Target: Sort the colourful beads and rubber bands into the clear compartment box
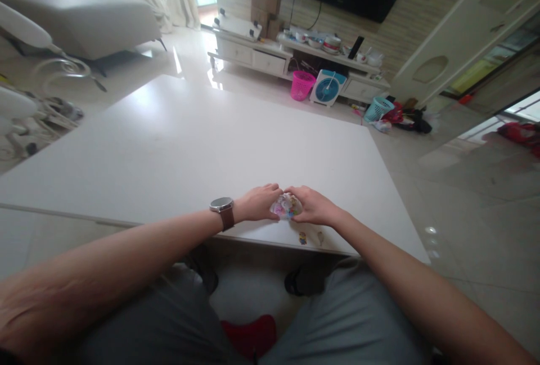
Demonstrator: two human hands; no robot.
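Between my two hands is a small clear plastic bag or pouch [286,206] with pink, green and blue bits showing; its exact kind is hard to make out. My left hand [262,202], with a watch on the wrist, grips its left side, fingers closed. On its right side, my right hand [313,205] is curled round the edge, thumb nearest me. Close to the table's near edge lies a small yellow and blue figure piece [302,238]. Beside it rests a small pale piece [320,238], too small to name.
The white table [253,140] stretches out ahead of me. Beyond it stand a pink basket [302,85], a blue and white fan [328,88] and a light blue basket [378,109] before a low TV cabinet. A red stool seat [253,334] shows between my legs.
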